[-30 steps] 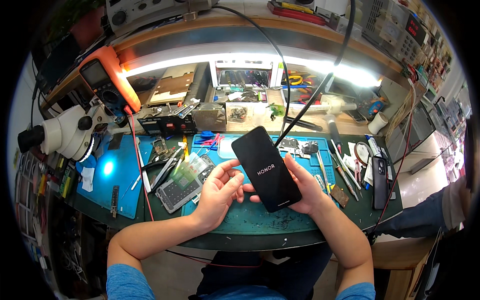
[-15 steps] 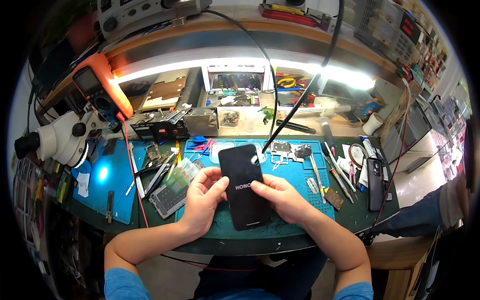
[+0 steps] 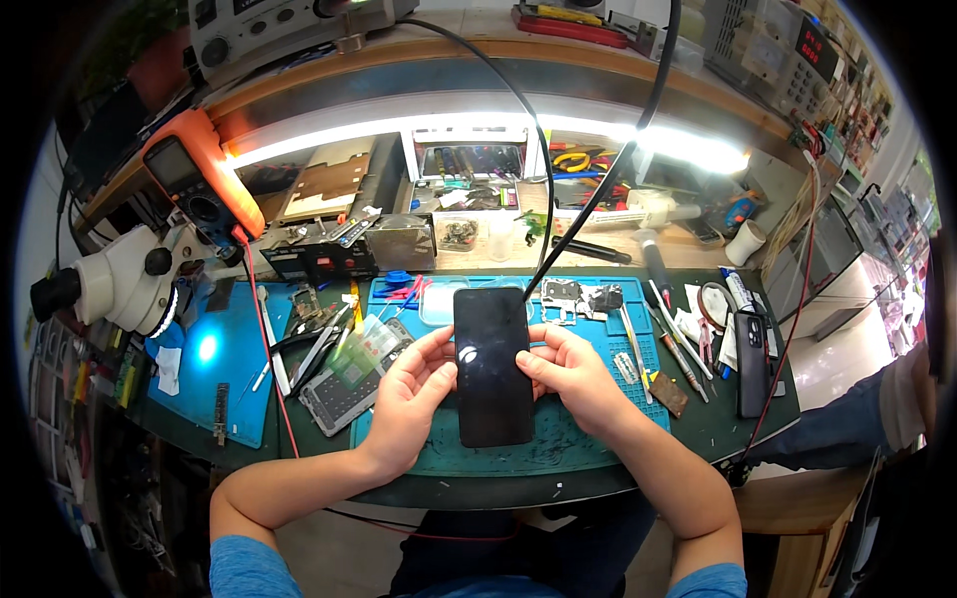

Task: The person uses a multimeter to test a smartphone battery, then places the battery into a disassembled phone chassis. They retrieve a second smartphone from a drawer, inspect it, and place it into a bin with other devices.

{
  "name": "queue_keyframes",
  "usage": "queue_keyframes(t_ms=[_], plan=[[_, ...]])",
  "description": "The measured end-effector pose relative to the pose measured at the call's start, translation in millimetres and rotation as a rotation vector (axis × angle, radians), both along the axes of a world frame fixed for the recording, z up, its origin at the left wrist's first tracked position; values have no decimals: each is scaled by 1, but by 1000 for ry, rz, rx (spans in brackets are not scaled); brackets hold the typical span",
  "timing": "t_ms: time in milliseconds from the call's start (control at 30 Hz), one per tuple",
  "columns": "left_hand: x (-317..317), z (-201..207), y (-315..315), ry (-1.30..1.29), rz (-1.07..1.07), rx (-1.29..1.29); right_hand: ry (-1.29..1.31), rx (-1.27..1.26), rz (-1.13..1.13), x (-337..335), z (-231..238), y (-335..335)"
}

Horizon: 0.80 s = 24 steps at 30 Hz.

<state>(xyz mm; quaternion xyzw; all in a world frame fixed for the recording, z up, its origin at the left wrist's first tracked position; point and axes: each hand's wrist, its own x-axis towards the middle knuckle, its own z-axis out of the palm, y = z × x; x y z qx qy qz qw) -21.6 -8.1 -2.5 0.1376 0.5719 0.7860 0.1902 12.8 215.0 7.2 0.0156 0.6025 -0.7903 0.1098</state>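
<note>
A black smartphone point(image 3: 495, 399) is held upright over the blue work mat point(image 3: 588, 439), its dark screen facing me and showing a small reflection. My left hand point(image 3: 409, 394) grips its left edge, thumb at the front rim and fingers behind. On the opposite edge my right hand point(image 3: 570, 374) holds it the same way, with the thumb resting on the edge of the screen. Behind the phone lies a clear plastic box point(image 3: 437, 302), partly covered by it. Metal phone parts point(image 3: 573, 301) sit on the mat to the right of it.
At left stand a microscope point(image 3: 110, 284) and an orange multimeter point(image 3: 202, 179). A grey phone frame point(image 3: 344, 394) lies beside the mat. Tweezers, a screwdriver point(image 3: 681, 361) and a black phone case point(image 3: 750, 364) are on the right. A black cable point(image 3: 598, 214) hangs down behind the phone.
The phone's screen has gone from showing a bright logo to dark. Both hands have straightened the phone from a slight tilt, and the right thumb has slid off the screen toward the edge.
</note>
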Motion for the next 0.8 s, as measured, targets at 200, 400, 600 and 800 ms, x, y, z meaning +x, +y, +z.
queue_keyframes(t_ms=[200,400,600,800], plan=[[2,1,3,-6,-64,-6,34,16,-49,-1,-3,1],[1,-3,-1,33,-85,-52,36,46,-115,-5,-5,1],[2,-3,1,42,-84,-47,137,164,-260,-11,-21,13],[4,-2,1,73,-88,-58,147,76,-180,-8,-8,6]])
